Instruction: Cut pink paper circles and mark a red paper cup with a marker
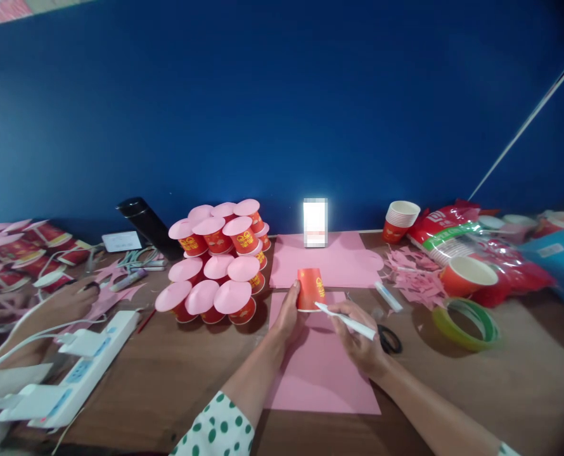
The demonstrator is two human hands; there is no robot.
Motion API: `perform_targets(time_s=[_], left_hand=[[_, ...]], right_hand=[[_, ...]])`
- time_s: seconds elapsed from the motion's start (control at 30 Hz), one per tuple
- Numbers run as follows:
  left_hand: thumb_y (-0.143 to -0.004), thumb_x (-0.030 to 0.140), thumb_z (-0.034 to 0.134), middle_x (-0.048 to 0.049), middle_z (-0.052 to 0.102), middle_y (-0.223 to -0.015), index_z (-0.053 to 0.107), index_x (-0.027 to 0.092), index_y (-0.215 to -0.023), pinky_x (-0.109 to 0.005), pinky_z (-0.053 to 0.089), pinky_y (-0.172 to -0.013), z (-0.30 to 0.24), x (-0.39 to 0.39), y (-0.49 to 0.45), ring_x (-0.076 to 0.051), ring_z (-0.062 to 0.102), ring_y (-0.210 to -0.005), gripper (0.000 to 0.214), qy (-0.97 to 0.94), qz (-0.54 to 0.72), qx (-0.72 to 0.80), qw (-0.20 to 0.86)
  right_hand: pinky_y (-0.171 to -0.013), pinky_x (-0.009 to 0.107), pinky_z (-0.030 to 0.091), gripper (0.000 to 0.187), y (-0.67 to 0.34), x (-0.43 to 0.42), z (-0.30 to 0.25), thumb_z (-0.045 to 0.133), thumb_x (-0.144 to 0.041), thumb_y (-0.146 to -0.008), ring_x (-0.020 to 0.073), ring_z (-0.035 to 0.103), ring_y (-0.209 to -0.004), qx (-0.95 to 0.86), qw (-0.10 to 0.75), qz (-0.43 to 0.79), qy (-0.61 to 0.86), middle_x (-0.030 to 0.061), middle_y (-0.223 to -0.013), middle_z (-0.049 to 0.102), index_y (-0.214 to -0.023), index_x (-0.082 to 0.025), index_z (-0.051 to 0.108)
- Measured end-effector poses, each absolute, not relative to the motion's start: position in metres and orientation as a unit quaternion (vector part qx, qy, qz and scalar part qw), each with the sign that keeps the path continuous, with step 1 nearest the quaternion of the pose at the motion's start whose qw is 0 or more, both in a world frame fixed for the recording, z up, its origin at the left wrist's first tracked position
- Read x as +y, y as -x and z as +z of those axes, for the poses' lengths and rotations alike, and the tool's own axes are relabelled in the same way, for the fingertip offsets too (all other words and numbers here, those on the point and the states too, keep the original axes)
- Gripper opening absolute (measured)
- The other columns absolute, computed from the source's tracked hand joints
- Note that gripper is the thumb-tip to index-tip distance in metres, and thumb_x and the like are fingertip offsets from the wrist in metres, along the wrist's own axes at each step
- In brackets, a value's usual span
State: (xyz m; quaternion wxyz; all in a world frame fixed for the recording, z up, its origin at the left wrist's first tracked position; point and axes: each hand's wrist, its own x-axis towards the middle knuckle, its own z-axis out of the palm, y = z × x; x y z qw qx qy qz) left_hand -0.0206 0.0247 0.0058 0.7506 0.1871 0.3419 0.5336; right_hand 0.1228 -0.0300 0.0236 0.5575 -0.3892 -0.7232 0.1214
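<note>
My left hand [288, 311] is closed round an upside-down red paper cup [310, 288] that stands on a pink paper sheet [320, 373]. My right hand [360, 335] grips a white pen [346, 320] whose tip rests at the cup's lower right edge. A second pink sheet [334, 259] lies just behind the cup. To the left is a pile of red cups with pink paper lids [218, 266], stacked in layers.
Black scissors [389, 340], a white glue stick [388, 296], a green tape ring [466, 324], pink scraps [415, 275], a cup stack [400, 221] and cup bags [472, 244] lie right. A white power strip [73, 373] and another person's hand [68, 301] are left.
</note>
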Motion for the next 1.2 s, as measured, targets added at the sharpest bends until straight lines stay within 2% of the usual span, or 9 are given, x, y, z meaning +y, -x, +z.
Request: perform_targets(time_s=[0.33,0.63,0.9,1.2], left_hand=[[-0.075,0.044,0.07,-0.0038,0.067,-0.086,0.063,0.018,-0.089,-0.03,0.046,-0.086,0.0019,0.0251,0.0216,-0.019,0.063,-0.088,0.031,-0.186,0.536,0.342,0.749],[-0.073,0.047,0.071,-0.0067,0.069,-0.091,0.062,0.016,-0.089,-0.03,0.048,-0.08,0.0023,0.0246,0.0218,-0.022,0.064,-0.09,0.036,-0.194,0.523,0.364,0.746],[-0.071,0.047,0.073,-0.0037,0.068,-0.092,0.062,0.019,-0.091,-0.028,0.047,-0.08,-0.0038,0.0262,0.0224,-0.018,0.063,-0.087,0.036,-0.192,0.529,0.361,0.743],[-0.076,0.045,0.069,0.0001,0.065,-0.083,0.061,0.02,-0.088,-0.025,0.045,-0.071,-0.0016,0.0233,0.0219,-0.014,0.06,-0.073,0.029,-0.23,0.531,0.352,0.736]], right_hand=[[-0.065,0.029,0.051,0.011,-0.1224,-0.0307,0.0231,0.052,-0.012,-0.088,0.0166,0.062,-0.072,-0.722,0.555,0.124,0.394,0.0039,-0.079,0.064,-0.095,-0.019,0.059],[-0.062,0.028,0.049,0.008,-0.123,-0.0325,0.0233,0.051,-0.018,-0.089,0.0154,0.061,-0.066,-0.723,0.53,0.16,0.414,0.0014,-0.073,0.062,-0.089,-0.02,0.059],[-0.062,0.029,0.05,0.011,-0.1252,-0.0333,0.0224,0.048,-0.021,-0.091,0.017,0.062,-0.067,-0.714,0.518,0.149,0.446,0.0029,-0.074,0.063,-0.088,-0.02,0.058],[-0.061,0.029,0.05,0.011,-0.1232,-0.0327,0.0259,0.049,-0.021,-0.09,0.0162,0.06,-0.064,-0.723,0.518,0.14,0.435,0.0022,-0.071,0.062,-0.087,-0.02,0.059]])
